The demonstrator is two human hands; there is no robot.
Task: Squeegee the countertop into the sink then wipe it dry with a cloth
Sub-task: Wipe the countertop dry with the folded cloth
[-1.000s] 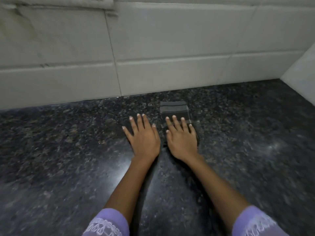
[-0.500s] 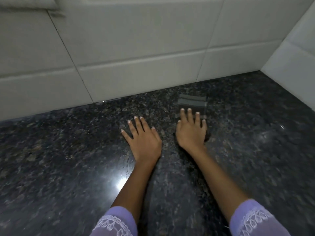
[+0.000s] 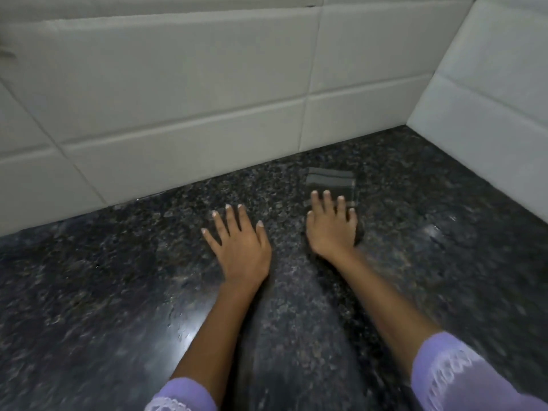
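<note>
A folded dark grey cloth [image 3: 330, 180] with lighter stripes lies on the dark speckled granite countertop [image 3: 118, 277] near the back wall. My right hand [image 3: 332, 229] rests flat on the cloth's near part, fingers spread, pressing it onto the stone. Only the cloth's far end shows beyond my fingertips. My left hand [image 3: 240, 247] lies flat and bare on the countertop, a little to the left of the right hand, holding nothing. No squeegee and no sink are in view.
A white tiled back wall [image 3: 178, 99] rises just beyond the cloth. A white tiled side wall [image 3: 489, 99] closes the corner at the right. Wet sheen and a light glare [image 3: 189, 330] show on the counter near my left forearm.
My right hand has slid the cloth to the right, toward the corner, away from my left hand. The left hand has stayed flat on the counter. The view has shifted right.
</note>
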